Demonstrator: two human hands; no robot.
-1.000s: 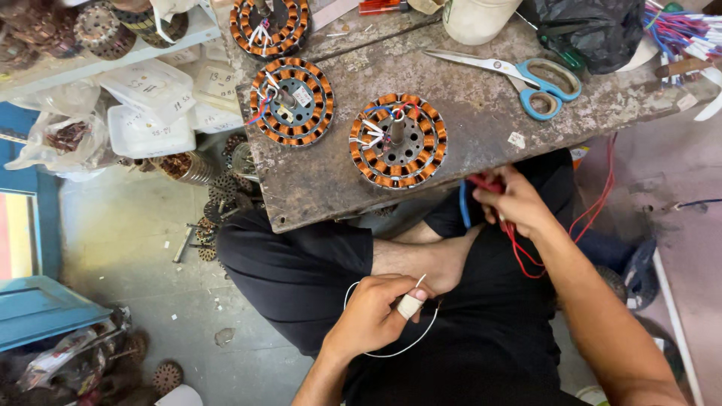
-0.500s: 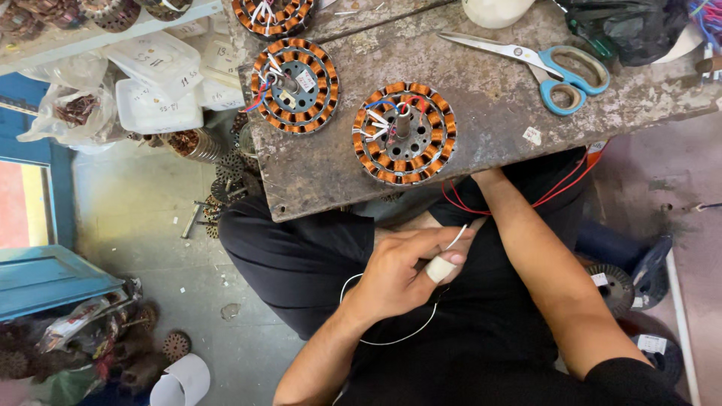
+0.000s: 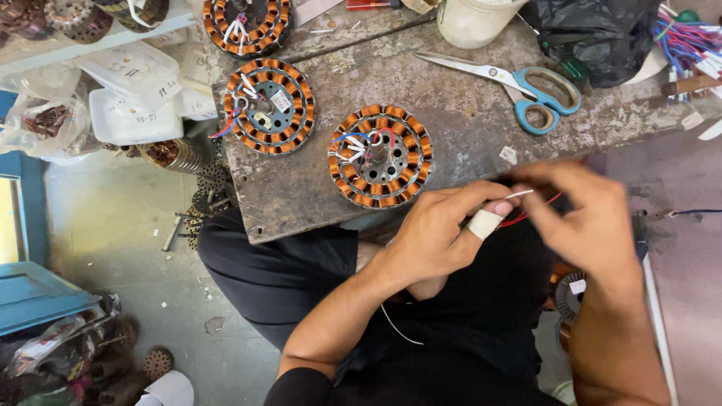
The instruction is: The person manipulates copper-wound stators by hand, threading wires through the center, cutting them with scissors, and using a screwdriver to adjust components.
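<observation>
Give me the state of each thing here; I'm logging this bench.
Left hand: fingers pinch a white wire.
Right hand: blurred, at the wire's tip.
Nearest stator: flat on the bench, copper-wound, untouched.
Scissors: lying shut.
Bucket: upright.

A thin white wire (image 3: 519, 195) is pinched in the left hand (image 3: 440, 229), whose fingertip is taped. The blurred right hand (image 3: 583, 218) is held just beside it, below a copper-wound stator (image 3: 380, 156) lying on the worn bench (image 3: 466, 113), near blue-handled scissors (image 3: 519, 86).
</observation>
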